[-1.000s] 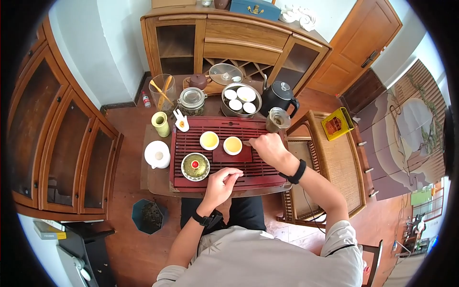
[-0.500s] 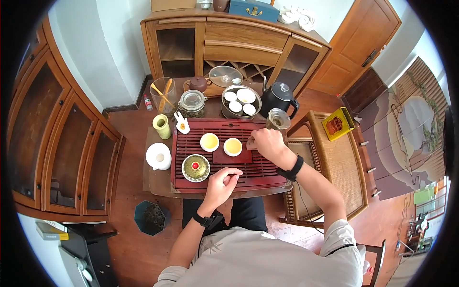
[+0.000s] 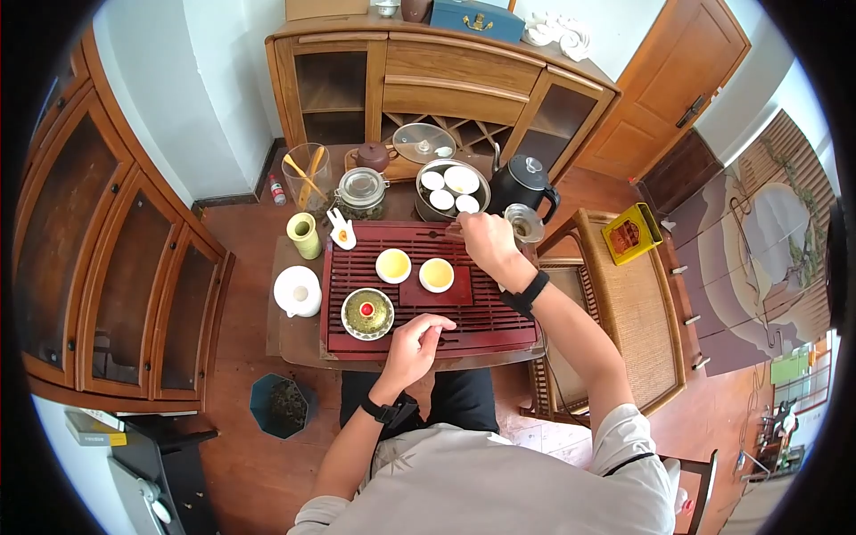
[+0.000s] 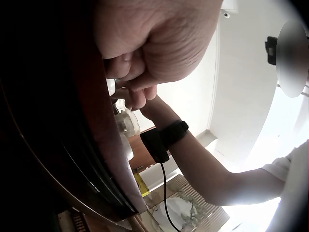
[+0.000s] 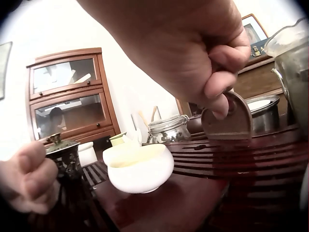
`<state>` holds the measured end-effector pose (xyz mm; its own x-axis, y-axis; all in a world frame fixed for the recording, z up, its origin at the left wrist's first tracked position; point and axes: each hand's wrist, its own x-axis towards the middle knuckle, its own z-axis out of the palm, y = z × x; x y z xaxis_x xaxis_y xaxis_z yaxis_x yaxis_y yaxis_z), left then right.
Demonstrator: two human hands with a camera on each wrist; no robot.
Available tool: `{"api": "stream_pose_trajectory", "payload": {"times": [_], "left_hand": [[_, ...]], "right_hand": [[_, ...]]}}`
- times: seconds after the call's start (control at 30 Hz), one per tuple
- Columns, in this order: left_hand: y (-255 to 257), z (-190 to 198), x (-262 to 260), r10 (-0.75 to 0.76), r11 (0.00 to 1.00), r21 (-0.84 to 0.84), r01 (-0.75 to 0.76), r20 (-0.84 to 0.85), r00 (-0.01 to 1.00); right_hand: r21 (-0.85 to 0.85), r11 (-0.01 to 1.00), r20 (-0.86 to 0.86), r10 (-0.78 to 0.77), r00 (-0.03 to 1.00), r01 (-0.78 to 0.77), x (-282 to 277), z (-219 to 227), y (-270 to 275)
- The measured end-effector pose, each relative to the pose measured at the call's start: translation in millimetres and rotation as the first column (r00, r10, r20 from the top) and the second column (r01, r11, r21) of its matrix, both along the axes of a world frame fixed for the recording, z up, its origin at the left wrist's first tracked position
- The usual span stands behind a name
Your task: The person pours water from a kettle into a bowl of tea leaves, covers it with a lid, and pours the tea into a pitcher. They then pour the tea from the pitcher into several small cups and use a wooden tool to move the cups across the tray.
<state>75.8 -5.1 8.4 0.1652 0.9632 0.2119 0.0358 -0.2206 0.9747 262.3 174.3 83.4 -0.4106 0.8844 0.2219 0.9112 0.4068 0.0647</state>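
In the right wrist view my right hand (image 5: 212,53) pinches a flat brown scraper-like piece (image 5: 228,118) with a rounded top and a straight lower edge. That lower edge is close over the slats of the red tea tray (image 3: 499,332). In the head view the right hand is at the tray's back right, beside the glass pitcher (image 3: 526,227). My left hand (image 3: 410,349) stays low at the tray's front, fingers loosely curled around nothing. Two white cups of yellow tea, one left (image 3: 393,266) and one right (image 3: 436,276), and a lidded patterned bowl (image 3: 367,314) sit on the tray.
Behind the tray are a metal pot (image 3: 453,191) of white cups, a black kettle (image 3: 524,183) and a glass jar (image 3: 361,193). A white hand-shaped ornament (image 3: 341,234) stands at the tray's back left; a white jug (image 3: 297,292) and green vase (image 3: 304,236) are left.
My right hand has moved away from beside the right cup to the tray's back edge, carrying the brown piece. The left hand has barely moved, and the cups keep their places.
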Motion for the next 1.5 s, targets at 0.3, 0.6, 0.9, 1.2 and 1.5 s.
{"api": "stream_pose_trajectory", "payload": {"times": [0.3, 0.6, 0.9, 1.2, 1.5], "left_hand": [[2.1, -13.4, 2.6, 0.009, 0.998, 0.069, -0.014, 0.069, 0.998], [1.1, -3.5, 2.5, -0.003, 1.000, -0.021, 0.005, 0.065, 0.998], [0.5, -6.5, 1.3, -0.002, 1.000, -0.008, 0.003, 0.083, 0.997], [2.6, -8.9, -1.5, -0.049, 0.999, -0.004, 0.049, 0.075, 0.996], [3.3, -9.2, 0.0, -0.055, 0.998, 0.023, 0.054, 0.080, 0.995]], "right_hand": [[-0.066, 0.990, 0.117, 0.134, 0.984, -0.127, 2.7, 8.2, -17.4], [-0.092, 0.992, 0.059, 0.090, 0.994, -0.085, 18.6, 21.3, -39.1], [0.015, 0.994, 0.246, 0.098, 0.964, -0.105, 2.6, -5.3, 14.3], [-0.061, 0.997, 0.167, 0.065, 0.984, -0.055, 2.3, -0.9, -20.4], [-0.112, 0.994, 0.168, 0.023, 0.986, -0.004, 8.2, 4.9, -41.8]]}}
